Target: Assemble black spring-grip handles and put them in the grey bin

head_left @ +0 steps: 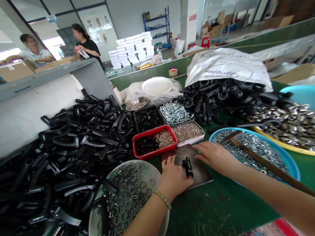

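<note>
While both hands rest on the dull grey metal plate [200, 175] at the near middle of the green bench [223, 212], the small black plastic part [187, 166] stands on that plate between them. The left hand [172, 178] has its fingers curled narrow against the part's left side; I cannot tell whether they truly grip it. The right hand [216, 156] lies with fingers spread flat on the plate's far right corner, holding nothing. By my reading, the part is being steadied on the plate, and anything further would call for a fine pinch, since the piece is small.

Just beyond the plate, a red plastic tray [135, 148] holds dark bits and brassy screws, and a white-rimmed tray [190, 141] beside it holds small brownish screws. Farther off, a black tray [136, 121] holds black rings, next to a tray of silver screws [174, 111]. To the near left, a white round bowl [151, 172] carries metal rings. To the right, a blue basin [290, 163] holds small silvery pieces, with a wooden stick [262, 160] laid across it. A heap of black plastic handles [68, 150] fills the left.
</note>
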A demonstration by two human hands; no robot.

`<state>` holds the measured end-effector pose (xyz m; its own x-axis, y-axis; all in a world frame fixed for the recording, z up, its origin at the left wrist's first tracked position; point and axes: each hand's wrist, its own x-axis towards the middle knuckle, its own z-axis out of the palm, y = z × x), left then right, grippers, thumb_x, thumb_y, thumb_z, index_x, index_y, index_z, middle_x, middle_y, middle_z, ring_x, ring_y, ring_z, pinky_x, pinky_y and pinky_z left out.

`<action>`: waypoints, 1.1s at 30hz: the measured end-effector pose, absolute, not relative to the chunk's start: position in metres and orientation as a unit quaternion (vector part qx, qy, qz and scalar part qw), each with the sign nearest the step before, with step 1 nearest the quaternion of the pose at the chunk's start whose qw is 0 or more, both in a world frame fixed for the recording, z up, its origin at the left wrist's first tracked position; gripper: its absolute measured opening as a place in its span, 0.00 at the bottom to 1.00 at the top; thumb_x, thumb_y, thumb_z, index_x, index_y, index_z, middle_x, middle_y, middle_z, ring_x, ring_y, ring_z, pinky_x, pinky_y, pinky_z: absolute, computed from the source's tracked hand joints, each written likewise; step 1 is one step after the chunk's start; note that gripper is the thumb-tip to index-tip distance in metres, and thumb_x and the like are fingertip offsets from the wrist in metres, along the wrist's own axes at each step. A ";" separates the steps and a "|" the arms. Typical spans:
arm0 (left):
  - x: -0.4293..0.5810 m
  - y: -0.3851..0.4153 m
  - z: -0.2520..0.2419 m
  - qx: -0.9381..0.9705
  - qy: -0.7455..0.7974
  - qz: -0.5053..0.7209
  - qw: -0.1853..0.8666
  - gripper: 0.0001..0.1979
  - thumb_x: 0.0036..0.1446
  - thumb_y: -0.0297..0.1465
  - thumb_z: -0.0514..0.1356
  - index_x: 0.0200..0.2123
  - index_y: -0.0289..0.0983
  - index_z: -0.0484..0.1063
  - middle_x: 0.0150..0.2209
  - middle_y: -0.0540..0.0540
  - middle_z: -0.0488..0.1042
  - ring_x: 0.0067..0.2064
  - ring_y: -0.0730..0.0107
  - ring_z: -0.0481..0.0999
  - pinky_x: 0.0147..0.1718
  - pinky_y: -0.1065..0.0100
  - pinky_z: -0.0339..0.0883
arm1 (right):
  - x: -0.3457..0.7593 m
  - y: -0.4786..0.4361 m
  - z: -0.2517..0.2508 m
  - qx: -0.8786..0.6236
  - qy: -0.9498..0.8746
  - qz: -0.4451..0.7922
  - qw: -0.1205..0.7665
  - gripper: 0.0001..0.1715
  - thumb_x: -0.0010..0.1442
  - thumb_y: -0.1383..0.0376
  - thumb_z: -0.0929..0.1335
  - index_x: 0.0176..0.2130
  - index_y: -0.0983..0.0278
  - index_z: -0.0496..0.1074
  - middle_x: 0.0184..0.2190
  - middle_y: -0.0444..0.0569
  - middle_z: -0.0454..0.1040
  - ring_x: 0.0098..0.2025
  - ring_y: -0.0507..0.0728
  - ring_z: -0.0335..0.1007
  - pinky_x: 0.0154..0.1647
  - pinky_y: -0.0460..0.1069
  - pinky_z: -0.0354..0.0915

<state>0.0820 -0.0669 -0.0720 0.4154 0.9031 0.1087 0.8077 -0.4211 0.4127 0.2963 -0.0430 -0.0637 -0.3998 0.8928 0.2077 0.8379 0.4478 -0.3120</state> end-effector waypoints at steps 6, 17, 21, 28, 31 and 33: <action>0.080 -0.066 -0.076 0.831 0.507 0.174 0.144 0.27 0.44 0.35 0.59 0.49 0.32 0.65 0.46 0.38 0.68 0.50 0.54 0.64 0.52 0.56 0.53 | 0.384 -0.052 -0.071 -0.703 -0.699 -0.125 -0.018 0.16 0.62 0.67 0.60 0.48 0.71 0.67 0.45 0.65 0.69 0.44 0.68 0.68 0.39 0.60 0.65; 0.080 -0.066 -0.082 0.827 0.507 0.190 0.150 0.25 0.45 0.35 0.59 0.47 0.32 0.65 0.47 0.35 0.68 0.51 0.52 0.65 0.53 0.55 0.52 | 0.355 -0.065 -0.049 -0.714 -0.698 -0.051 0.007 0.18 0.65 0.68 0.55 0.50 0.71 0.64 0.44 0.65 0.72 0.41 0.64 0.74 0.38 0.55 0.67; 0.080 -0.064 -0.088 0.816 0.516 0.207 0.155 0.31 0.43 0.34 0.60 0.53 0.32 0.60 0.46 0.36 0.69 0.51 0.52 0.66 0.53 0.55 0.52 | 0.296 -0.084 -0.020 -0.630 -0.767 0.082 0.088 0.18 0.67 0.61 0.54 0.50 0.63 0.63 0.40 0.55 0.76 0.37 0.59 0.76 0.35 0.50 0.67; 0.082 -0.063 -0.095 0.817 0.518 0.209 0.140 0.33 0.44 0.31 0.59 0.55 0.32 0.58 0.49 0.35 0.68 0.54 0.53 0.65 0.56 0.54 0.49 | 0.262 -0.080 -0.016 -0.628 -0.774 0.069 0.043 0.14 0.66 0.64 0.56 0.47 0.63 0.64 0.36 0.55 0.76 0.33 0.60 0.76 0.29 0.49 0.65; 0.083 -0.064 -0.093 0.823 0.519 0.194 0.127 0.29 0.46 0.29 0.57 0.55 0.33 0.61 0.49 0.37 0.68 0.54 0.54 0.65 0.55 0.55 0.51 | 0.289 -0.080 -0.029 -0.641 -0.764 0.063 0.032 0.16 0.67 0.60 0.55 0.49 0.60 0.64 0.38 0.53 0.75 0.34 0.59 0.76 0.28 0.48 0.65; 0.084 -0.063 -0.092 0.836 0.501 0.176 0.134 0.27 0.47 0.28 0.56 0.54 0.37 0.65 0.50 0.39 0.68 0.54 0.54 0.65 0.54 0.53 0.51 | 0.314 -0.081 -0.039 -0.689 -0.722 0.026 0.049 0.17 0.67 0.59 0.54 0.51 0.59 0.62 0.42 0.52 0.74 0.37 0.58 0.75 0.31 0.48 0.65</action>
<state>0.0838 -0.0629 -0.0924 0.4351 0.8860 0.1602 0.7911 -0.4612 0.4018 0.3137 -0.0813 -0.0392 -0.0447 0.9983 0.0362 0.9933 0.0483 -0.1051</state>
